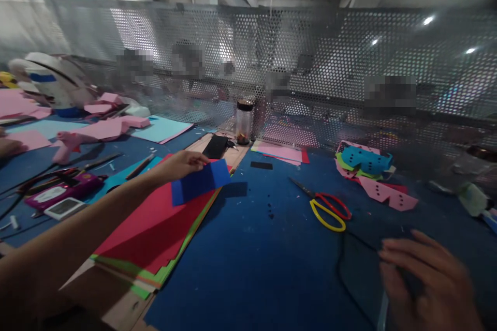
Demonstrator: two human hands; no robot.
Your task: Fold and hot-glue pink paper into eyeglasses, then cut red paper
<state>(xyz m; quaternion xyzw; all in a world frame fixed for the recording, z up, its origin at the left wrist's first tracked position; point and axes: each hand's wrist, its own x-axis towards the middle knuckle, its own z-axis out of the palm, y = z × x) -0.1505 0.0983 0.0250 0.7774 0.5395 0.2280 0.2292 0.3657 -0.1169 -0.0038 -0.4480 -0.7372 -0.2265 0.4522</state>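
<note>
My left hand (188, 164) pinches a small blue rectangle of paper (202, 182) by its upper edge, above a stack of coloured paper (151, 227) with red on top and green edges below. At the lower right, my right hand (430, 279) is slightly blurred, its fingers curled; a thin pale stick-like thing (383, 311) shows below the thumb, and what the fingers hold I cannot make out. Between the hands lie scissors (324, 207) with one red and one yellow handle, blades pointing up and left.
Cut paper pieces (367, 160) in blue, green and pink lie at the right. A clear jar (244, 123) stands by the perforated metal screen (310, 77). At the left are a pink glue gun (68, 146), a purple pouch (64, 191) and pink paper. A dark cord (339, 264) crosses the blue tabletop.
</note>
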